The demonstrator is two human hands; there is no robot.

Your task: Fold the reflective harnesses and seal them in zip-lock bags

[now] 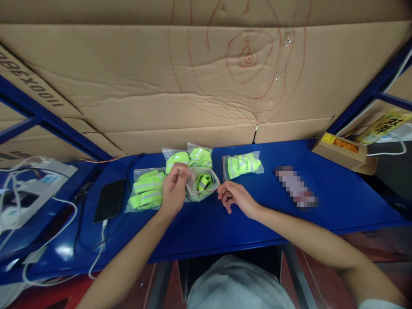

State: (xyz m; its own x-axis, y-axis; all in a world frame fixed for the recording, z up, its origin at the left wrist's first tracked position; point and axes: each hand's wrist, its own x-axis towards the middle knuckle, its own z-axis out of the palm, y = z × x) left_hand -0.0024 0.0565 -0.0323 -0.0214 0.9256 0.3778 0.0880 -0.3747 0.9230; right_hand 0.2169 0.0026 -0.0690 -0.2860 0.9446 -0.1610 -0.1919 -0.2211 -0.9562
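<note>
A clear zip bag [196,195] stands with its mouth spread wide, and a coiled neon-yellow reflective strap [204,182] lies inside. My left hand [175,189] pinches the bag's left rim between thumb and fingers. On the opposite side, my right hand [238,198] is curled, with its thumb and index fingertips closed at the right rim. Filled bags of the same straps lie around: one bag [148,189] left of my left hand, two behind it, a bag [176,159] and another bag [200,156], and one bag [243,165] beyond my right hand.
On the blue table [206,231], a black phone [110,201] with a charging cable lies left. A blurred-out object [296,186] is at right. A small cardboard box [341,152] sits at the far right, and a power strip [35,193] with cables far left. Cardboard [128,86] walls the back.
</note>
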